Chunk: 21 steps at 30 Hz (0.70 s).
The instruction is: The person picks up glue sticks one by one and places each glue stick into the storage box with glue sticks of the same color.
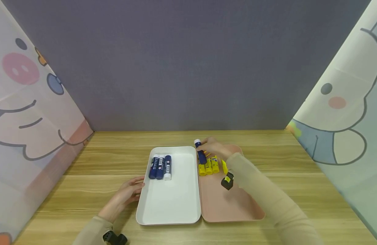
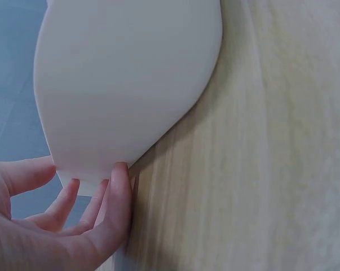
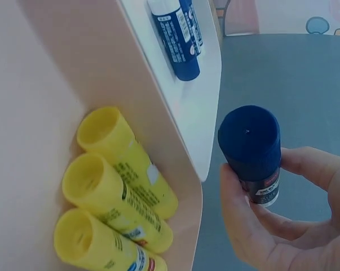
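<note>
My right hand (image 1: 213, 147) holds a dark blue glue stick (image 1: 202, 157) by its sides, its white end pointing away, above the far end of the pink tray (image 1: 225, 204). Under it, yellow glue sticks (image 1: 208, 166) lie side by side in that tray. Three blue glue sticks (image 1: 160, 167) rest in a row at the far left of the white tray (image 1: 171, 204). At that tray's left wall is my left hand (image 1: 127, 192); its thumb and fingertips touch the wall's outside (image 2: 124, 101) with the fingers loosely bent.
Both trays stand touching side by side on a wooden table (image 1: 115, 153). A grey panel (image 1: 188, 68) rises behind the table, and cartoon-printed sheets (image 1: 338, 112) flank both sides. Another yellow piece (image 1: 224, 166) shows beside the right sleeve, partly hidden.
</note>
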Motion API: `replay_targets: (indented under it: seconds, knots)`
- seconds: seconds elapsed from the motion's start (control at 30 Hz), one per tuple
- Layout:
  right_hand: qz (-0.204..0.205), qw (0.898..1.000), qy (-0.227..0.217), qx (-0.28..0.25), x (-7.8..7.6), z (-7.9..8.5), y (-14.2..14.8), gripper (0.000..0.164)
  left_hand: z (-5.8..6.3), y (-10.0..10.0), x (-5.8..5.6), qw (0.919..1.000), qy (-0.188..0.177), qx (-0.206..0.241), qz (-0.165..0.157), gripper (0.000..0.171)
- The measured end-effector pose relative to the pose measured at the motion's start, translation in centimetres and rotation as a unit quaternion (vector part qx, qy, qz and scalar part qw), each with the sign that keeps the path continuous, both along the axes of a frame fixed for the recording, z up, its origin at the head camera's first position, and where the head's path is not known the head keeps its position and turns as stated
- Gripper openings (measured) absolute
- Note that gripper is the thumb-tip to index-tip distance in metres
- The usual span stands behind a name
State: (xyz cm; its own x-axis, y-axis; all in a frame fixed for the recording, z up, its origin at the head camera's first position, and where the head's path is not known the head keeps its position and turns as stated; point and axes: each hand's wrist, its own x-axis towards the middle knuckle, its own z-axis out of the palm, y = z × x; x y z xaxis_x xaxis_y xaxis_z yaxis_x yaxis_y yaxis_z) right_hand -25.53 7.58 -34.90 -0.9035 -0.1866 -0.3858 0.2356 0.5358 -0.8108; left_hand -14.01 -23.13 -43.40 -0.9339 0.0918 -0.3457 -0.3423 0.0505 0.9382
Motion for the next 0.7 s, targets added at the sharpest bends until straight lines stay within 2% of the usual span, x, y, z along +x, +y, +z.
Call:
replay_targets:
  seconds: [0.37,0.7]
  knots:
    - [0.006,1.000,-0.004,-0.011,0.0,-0.8,-2.0,0.048,0.1,-0.1,-0.1,0.9998,0.000,0.008,-0.017,0.053]
    - [0.016,1.000,-0.008,-0.025,0.3,-0.9,-3.9,0.040,0.0,-0.2,-0.1,1.0000,0.000,0.008,-0.006,0.053]
